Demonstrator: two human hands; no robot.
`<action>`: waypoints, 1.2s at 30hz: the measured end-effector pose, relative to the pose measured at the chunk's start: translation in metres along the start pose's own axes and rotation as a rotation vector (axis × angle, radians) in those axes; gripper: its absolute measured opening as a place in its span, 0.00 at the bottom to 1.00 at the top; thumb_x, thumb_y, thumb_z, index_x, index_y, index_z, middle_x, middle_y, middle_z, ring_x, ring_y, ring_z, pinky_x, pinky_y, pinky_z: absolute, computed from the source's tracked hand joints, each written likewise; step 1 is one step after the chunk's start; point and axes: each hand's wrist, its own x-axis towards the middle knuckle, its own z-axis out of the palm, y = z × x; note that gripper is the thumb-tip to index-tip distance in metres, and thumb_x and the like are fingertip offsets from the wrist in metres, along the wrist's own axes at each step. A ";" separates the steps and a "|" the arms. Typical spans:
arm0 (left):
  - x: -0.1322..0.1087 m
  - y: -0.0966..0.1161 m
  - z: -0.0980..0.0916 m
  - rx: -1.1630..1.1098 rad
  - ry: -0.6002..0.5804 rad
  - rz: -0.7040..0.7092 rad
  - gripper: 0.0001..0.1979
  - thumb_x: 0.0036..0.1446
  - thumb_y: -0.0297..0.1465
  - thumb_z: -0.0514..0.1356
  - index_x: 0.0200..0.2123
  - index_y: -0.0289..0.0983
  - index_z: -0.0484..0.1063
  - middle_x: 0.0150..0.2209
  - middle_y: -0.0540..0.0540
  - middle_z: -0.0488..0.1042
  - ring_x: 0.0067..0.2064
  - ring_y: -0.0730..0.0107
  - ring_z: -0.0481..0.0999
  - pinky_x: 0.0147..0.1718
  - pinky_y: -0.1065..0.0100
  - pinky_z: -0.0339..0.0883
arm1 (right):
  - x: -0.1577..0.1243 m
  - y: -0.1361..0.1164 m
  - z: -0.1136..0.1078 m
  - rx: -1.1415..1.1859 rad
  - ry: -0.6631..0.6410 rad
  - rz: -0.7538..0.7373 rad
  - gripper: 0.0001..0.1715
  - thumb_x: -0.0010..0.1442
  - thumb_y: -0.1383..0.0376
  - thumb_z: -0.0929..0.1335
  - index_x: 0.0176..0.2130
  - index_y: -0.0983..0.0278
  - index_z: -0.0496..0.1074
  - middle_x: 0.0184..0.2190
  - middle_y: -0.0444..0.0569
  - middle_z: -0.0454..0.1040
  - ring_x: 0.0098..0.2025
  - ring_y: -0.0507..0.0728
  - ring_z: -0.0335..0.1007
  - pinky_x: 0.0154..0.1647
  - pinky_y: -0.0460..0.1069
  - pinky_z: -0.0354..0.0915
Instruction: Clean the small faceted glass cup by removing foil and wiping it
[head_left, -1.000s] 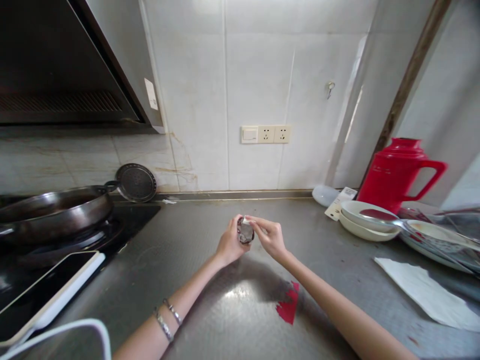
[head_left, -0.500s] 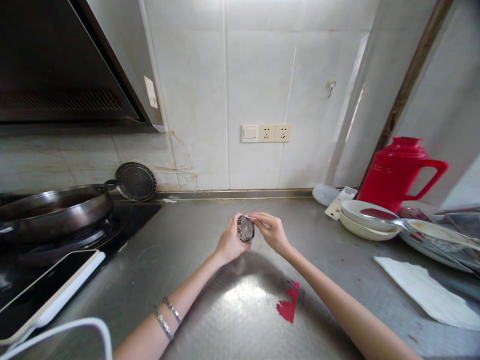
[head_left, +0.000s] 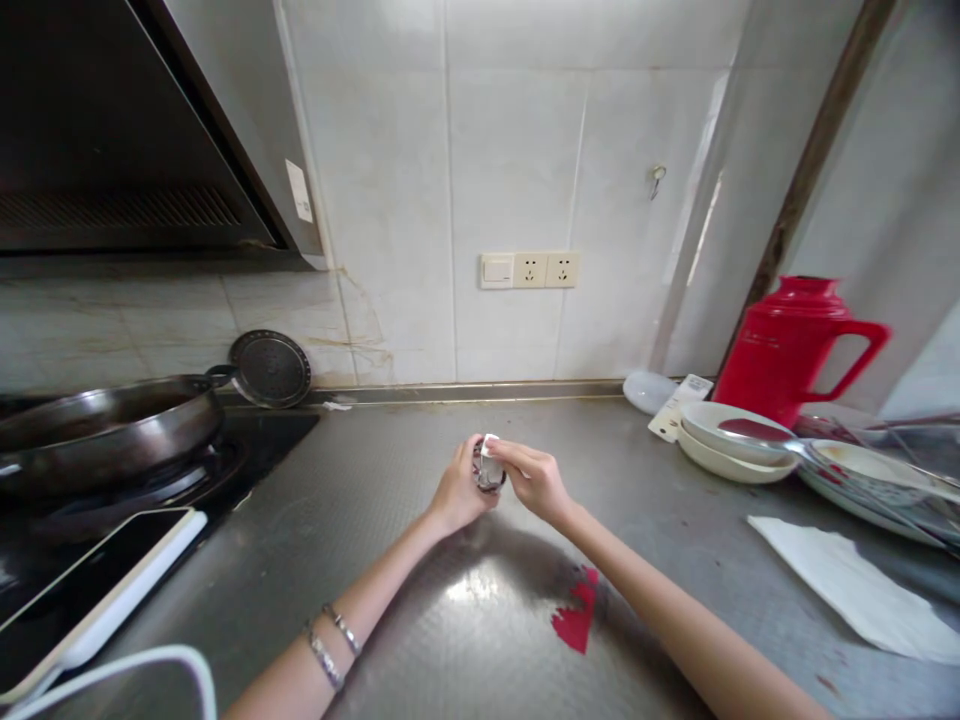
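Observation:
My left hand (head_left: 455, 488) is wrapped round a small round silvery cup-like object (head_left: 492, 480) with a dark patterned side, held over the steel counter. What it is exactly I cannot make out. My right hand (head_left: 536, 480) pinches a small white piece (head_left: 488, 446), perhaps folded paper or tissue, between thumb and fingertips. The white piece rests at the upper rim and face of the round object and hides part of it. On the counter below my right hand lies a torn red scrap (head_left: 575, 615).
At left a pan (head_left: 150, 430) sits on the black stove, with a phone (head_left: 97, 590) and white cable in front. To the right stand a red thermos jug (head_left: 780, 350), stacked bowls (head_left: 739, 465) and dishes. A white paper sheet (head_left: 847, 590) lies near the right edge.
My right hand has moved slightly left and down, bringing the white piece across the round object's face. My left hand keeps its hold. The view has shifted slightly.

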 end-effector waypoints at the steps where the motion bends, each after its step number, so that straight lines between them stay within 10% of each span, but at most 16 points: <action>1: 0.000 0.001 -0.001 -0.002 -0.007 -0.003 0.41 0.37 0.22 0.64 0.56 0.41 0.55 0.50 0.43 0.67 0.49 0.60 0.71 0.48 0.61 0.66 | 0.001 0.001 0.001 0.004 0.014 0.058 0.17 0.62 0.71 0.63 0.46 0.59 0.76 0.45 0.49 0.78 0.47 0.59 0.75 0.48 0.52 0.73; 6: 0.000 0.004 -0.004 0.025 -0.013 -0.023 0.40 0.35 0.21 0.65 0.55 0.40 0.57 0.48 0.43 0.67 0.48 0.60 0.71 0.47 0.61 0.65 | 0.000 0.007 0.004 -0.021 0.070 0.237 0.13 0.61 0.69 0.64 0.40 0.60 0.78 0.38 0.48 0.80 0.40 0.60 0.79 0.40 0.51 0.76; 15: 0.001 -0.001 -0.001 -0.051 -0.003 0.029 0.41 0.36 0.22 0.65 0.56 0.40 0.55 0.51 0.42 0.67 0.51 0.59 0.69 0.51 0.59 0.63 | -0.004 -0.001 -0.001 -0.050 -0.021 -0.154 0.20 0.62 0.73 0.62 0.48 0.58 0.74 0.47 0.51 0.77 0.51 0.58 0.72 0.51 0.54 0.71; 23: -0.001 0.005 -0.004 0.011 0.000 0.019 0.41 0.35 0.22 0.66 0.55 0.40 0.57 0.49 0.43 0.67 0.48 0.60 0.71 0.48 0.61 0.65 | 0.001 0.000 0.006 -0.050 0.114 0.240 0.13 0.61 0.68 0.64 0.40 0.59 0.78 0.37 0.48 0.80 0.39 0.60 0.79 0.40 0.52 0.76; 31: 0.001 0.004 -0.001 -0.041 0.028 0.059 0.38 0.38 0.22 0.65 0.55 0.39 0.55 0.49 0.42 0.69 0.49 0.60 0.71 0.49 0.60 0.65 | -0.004 0.001 -0.005 -0.110 -0.140 -0.285 0.24 0.60 0.77 0.61 0.53 0.61 0.69 0.50 0.54 0.74 0.56 0.59 0.67 0.54 0.55 0.69; 36: 0.001 0.010 -0.004 -0.065 0.031 0.015 0.40 0.36 0.23 0.67 0.54 0.41 0.56 0.49 0.44 0.68 0.50 0.60 0.71 0.49 0.60 0.64 | -0.001 0.003 -0.002 -0.093 0.008 -0.080 0.20 0.62 0.73 0.61 0.49 0.59 0.73 0.47 0.51 0.77 0.50 0.58 0.73 0.50 0.54 0.72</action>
